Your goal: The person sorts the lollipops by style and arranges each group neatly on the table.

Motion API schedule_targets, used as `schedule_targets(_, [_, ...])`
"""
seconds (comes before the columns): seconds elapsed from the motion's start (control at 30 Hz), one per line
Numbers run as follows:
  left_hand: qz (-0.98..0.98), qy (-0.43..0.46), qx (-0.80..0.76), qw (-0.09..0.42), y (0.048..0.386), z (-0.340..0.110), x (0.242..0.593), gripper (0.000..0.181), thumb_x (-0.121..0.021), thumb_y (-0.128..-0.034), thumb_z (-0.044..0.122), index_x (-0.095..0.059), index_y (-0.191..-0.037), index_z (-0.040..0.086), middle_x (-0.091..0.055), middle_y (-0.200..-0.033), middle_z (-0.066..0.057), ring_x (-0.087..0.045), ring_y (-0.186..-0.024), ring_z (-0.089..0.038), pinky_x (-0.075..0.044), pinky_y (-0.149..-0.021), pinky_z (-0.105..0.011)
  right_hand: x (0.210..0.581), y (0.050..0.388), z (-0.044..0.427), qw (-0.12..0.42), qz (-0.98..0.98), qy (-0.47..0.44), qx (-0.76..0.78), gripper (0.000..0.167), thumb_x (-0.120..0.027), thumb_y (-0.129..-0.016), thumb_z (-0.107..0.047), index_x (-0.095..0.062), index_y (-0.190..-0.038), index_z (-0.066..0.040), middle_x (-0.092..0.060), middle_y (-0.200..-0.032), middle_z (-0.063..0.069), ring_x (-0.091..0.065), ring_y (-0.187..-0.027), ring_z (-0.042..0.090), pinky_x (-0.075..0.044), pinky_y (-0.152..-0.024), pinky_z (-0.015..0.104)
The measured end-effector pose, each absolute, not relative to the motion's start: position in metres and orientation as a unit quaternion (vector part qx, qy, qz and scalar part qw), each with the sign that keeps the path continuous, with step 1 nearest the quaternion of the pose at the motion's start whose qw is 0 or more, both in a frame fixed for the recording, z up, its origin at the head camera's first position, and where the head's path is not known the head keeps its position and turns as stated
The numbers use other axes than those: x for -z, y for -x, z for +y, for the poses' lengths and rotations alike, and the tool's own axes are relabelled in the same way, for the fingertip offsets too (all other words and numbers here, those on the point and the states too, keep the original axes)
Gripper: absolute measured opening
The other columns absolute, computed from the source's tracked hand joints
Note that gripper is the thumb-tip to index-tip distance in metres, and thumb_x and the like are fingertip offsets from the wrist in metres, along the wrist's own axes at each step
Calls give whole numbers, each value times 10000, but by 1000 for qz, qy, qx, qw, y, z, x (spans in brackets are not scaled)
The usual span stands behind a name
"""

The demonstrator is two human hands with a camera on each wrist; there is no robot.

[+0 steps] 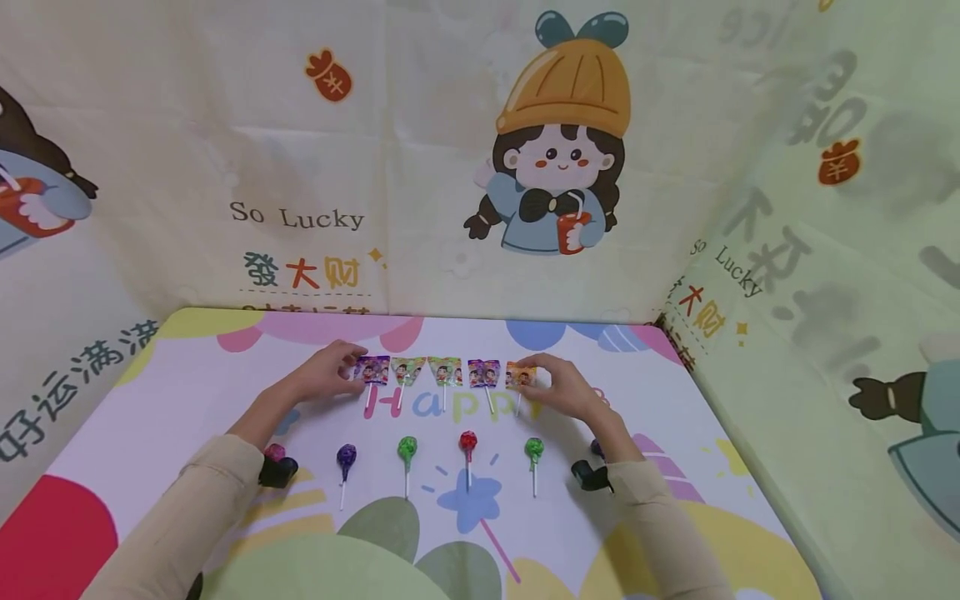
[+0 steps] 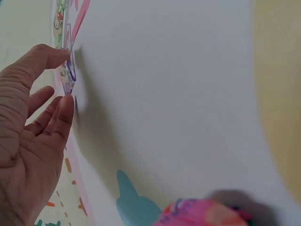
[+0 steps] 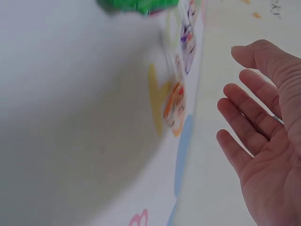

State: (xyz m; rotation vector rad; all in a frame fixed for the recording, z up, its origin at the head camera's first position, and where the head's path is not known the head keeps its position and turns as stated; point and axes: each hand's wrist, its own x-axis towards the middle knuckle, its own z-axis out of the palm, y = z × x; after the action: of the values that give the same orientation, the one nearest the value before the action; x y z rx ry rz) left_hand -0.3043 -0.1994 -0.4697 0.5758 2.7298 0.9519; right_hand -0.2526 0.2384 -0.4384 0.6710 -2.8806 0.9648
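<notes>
Several flat wrapped lollipops lie in a row across the table. My left hand (image 1: pixel 330 371) is at the row's left end, thumb and fingertip beside opposite edges of a purple-wrapped lollipop (image 1: pixel 373 369); the left wrist view shows its wrapper (image 2: pixel 68 79) between them, with no firm grip visible. At the right end my right hand (image 1: pixel 566 387) is beside an orange-wrapped lollipop (image 1: pixel 517 375), partly covering it in the head view. Its fingers are spread and loosely bent, holding nothing, in the right wrist view. Between the hands lie two green-wrapped lollipops (image 1: pixel 446 371) and another purple one (image 1: pixel 484 372).
Nearer me is a row of ball lollipops: purple (image 1: pixel 347 456), green (image 1: pixel 407 448), red (image 1: pixel 468 440) and another green (image 1: pixel 534 448). A pink one (image 1: pixel 275 452) and a dark purple one (image 1: pixel 597 447) are partly hidden by the wrists. Printed cloth walls (image 1: pixel 427 167) enclose the table.
</notes>
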Motion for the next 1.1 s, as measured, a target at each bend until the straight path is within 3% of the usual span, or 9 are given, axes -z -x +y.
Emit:
schedule_targets(0.37, [916, -186, -353, 45, 280, -208, 456, 604, -738, -941, 183, -492, -1441, -52, -515, -1350, -274, -564, -1189, -425, -520, -990, -549, 436, 231, 224, 34, -910, -205, -359, 391, -762, -929, -195, -680, -1293, -76, -672, -1345, 88, -564, -1319, 344, -411, -1107, 582])
schedule_targets(0.83, [896, -211, -390, -15, 229, -223, 432, 500, -663, -994, 137, -495, -1425, -52, -549, -1370, -280, -584, -1162, -445, -509, -973, -599, 432, 206, 198, 22, -885, -232, -402, 379, -770, -924, -168, -678, -1286, -110, -666, -1322, 54, -569, -1303, 303, -434, -1079, 603])
schedule_targets(1.1, [904, -196, -379, -27, 202, -235, 431, 492, -667, -1000, 181, -519, -1431, -6, -573, -1365, -213, -593, -1180, -391, -543, -951, -522, 432, 197, 177, 18, -878, -272, -394, 373, -764, -928, -179, -677, -1283, -100, -676, -1304, 20, -583, -1292, 255, -457, -1082, 538])
